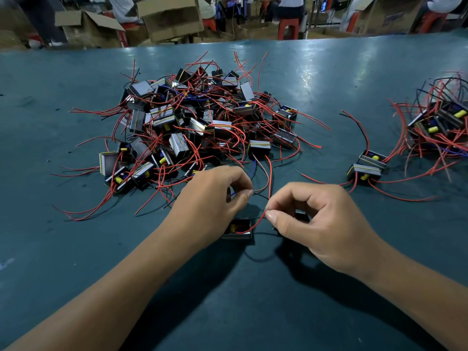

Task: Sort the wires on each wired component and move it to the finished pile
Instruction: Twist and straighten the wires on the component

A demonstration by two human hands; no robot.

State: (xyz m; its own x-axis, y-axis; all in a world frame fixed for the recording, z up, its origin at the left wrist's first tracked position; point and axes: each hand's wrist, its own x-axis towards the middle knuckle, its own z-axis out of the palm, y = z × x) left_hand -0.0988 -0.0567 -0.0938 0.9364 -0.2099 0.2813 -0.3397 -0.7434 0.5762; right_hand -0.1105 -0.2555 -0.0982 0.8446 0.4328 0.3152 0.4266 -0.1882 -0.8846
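I'm pinching a red wire (255, 225) with my right hand (314, 224), left hand (212, 198) gripping a blue one; component (236, 231) sitting between them on the teal table (253, 312), pile (200, 122) at 12, boxes (172, 16) behind.

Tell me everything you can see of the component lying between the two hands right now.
The component is a small dark boxy block with an open top showing a yellow part inside. It lies flat on the green table, near the person, apart from the big pile. A red wire arcs out of it up to the right hand, which pinches its end. Thin black wires trail beside it. The left hand hovers just above it, pinching something small; which wire is unclear.
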